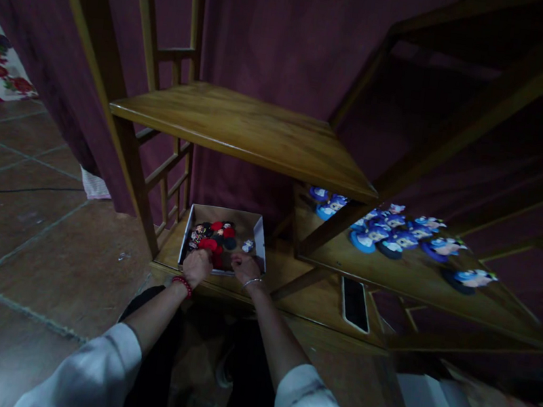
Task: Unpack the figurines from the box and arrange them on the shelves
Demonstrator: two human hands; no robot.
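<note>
Pale, loose sleeves end near the elbows; a red beaded bracelet rings the left wrist and a thin silvery band the right wrist; the trousers are dark.

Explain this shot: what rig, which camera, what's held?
No machine: a person's two bare hands. One picture, from a camera worn on the head, looking forward and down. On the low shelf sit an open box and, to its right, a phone. The box holds red figures with black parts, and a small blue figure. More blue figures stand on the side shelf. The left hand is beside the red figures, the right hand near the small one. Neither grip shows clearly; I can't tell what's held.
</note>
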